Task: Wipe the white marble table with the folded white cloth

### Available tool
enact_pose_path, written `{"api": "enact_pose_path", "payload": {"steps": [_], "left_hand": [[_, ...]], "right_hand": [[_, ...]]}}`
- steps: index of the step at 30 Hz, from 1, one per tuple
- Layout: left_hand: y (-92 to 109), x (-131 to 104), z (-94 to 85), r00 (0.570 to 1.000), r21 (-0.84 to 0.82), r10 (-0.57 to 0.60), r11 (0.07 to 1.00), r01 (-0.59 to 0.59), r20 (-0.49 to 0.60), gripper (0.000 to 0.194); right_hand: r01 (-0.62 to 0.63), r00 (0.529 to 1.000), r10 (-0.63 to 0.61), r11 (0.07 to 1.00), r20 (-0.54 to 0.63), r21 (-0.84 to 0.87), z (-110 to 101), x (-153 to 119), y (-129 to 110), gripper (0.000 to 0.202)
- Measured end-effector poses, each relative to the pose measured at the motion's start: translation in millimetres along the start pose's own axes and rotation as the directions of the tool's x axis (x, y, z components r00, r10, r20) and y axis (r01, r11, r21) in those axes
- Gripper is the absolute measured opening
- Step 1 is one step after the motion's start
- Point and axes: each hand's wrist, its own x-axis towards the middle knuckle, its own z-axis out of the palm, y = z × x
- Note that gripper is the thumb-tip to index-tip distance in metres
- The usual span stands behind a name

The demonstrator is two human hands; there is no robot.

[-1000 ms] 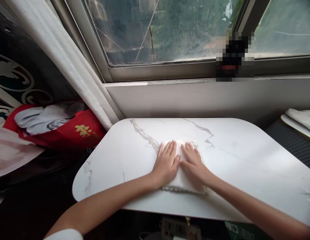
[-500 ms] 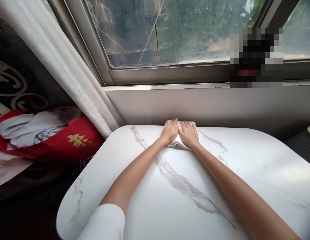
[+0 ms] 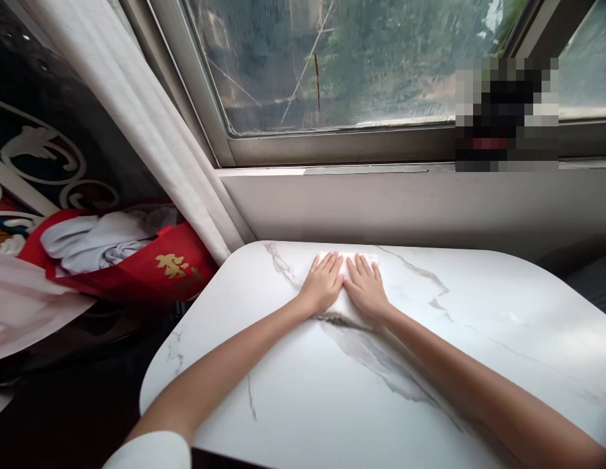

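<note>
Both your hands and the cloth have slid back toward you a bit since the earlier frame, when they were right up at the table's far edge. Now the cloth point(image 3: 346, 307) lies on the white table point(image 3: 293, 397), near that far edge, under your 2 hands. Your left hand point(image 3: 322, 284) and right hand point(image 3: 365, 288) are side by side, flat and open, with nothing pinched or squeezed. Flat hands only push down, so I think the cloth could slip out or bunch up if you press hard on 1 side. Its near edge looks a bit bumpy, and that part might fold under if it gets dragged. If you shove too far, your fingertips could bump the wall point(image 3: 405, 208) behind the table. The curtain point(image 3: 186, 189) and red bag point(image 3: 137, 281) are well off to your left, so I don't think they'd get caught.
</note>
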Motion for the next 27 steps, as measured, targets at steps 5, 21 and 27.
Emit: {"api": "enact_pose_path", "payload": {"steps": [5,21,27], "left_hand": [[13,-100,-26.3,0.996,-0.009,0.083,0.997,-0.083,0.044,0.049],[-31,-136,-42.5,0.997,0.021,-0.011,1.000,0.009,0.072,0.050],[-89,-41,-23.4,0.997,0.004,-0.051,0.999,0.051,0.056,0.050]], "right_hand": [[0.014,0.967,-0.080,0.965,0.243,0.260,-6,-86,-39,0.075],[0.142,0.904,-0.290,0.896,0.314,0.420,-10,-75,-86,0.065],[0.134,0.984,-0.146,0.984,0.099,0.114,14,23,-83,0.061]]}}
